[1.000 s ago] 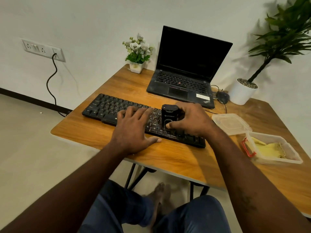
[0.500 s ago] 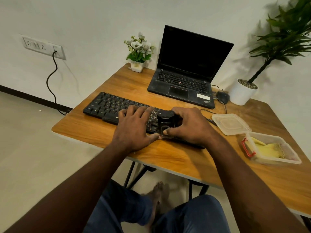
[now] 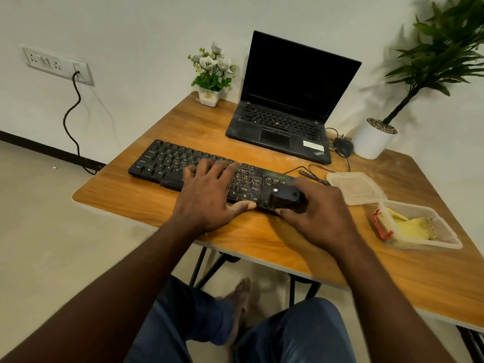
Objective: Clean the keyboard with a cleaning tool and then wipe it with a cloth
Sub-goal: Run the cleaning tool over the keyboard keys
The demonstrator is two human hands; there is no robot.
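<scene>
A black keyboard [image 3: 167,163] lies across the wooden table [image 3: 146,195]. My left hand [image 3: 209,189] rests flat on the keys near the middle, fingers spread and thumb along the front edge. My right hand [image 3: 317,213] grips a small black cleaning tool [image 3: 285,197], which lies tilted low over the keyboard's right end. A yellow cloth [image 3: 413,225] sits inside a clear plastic box [image 3: 445,226] at the right.
The box's lid [image 3: 353,188] lies beside the keyboard's right end. An open laptop [image 3: 290,100] stands behind, with a mouse [image 3: 343,146] and cable. A small flower pot [image 3: 210,74] and a large white plant pot [image 3: 373,138] stand at the back edge.
My right hand has slid the cleaning tool from the keyboard's middle toward its right end and tipped it lower. My left hand has stayed on the keys.
</scene>
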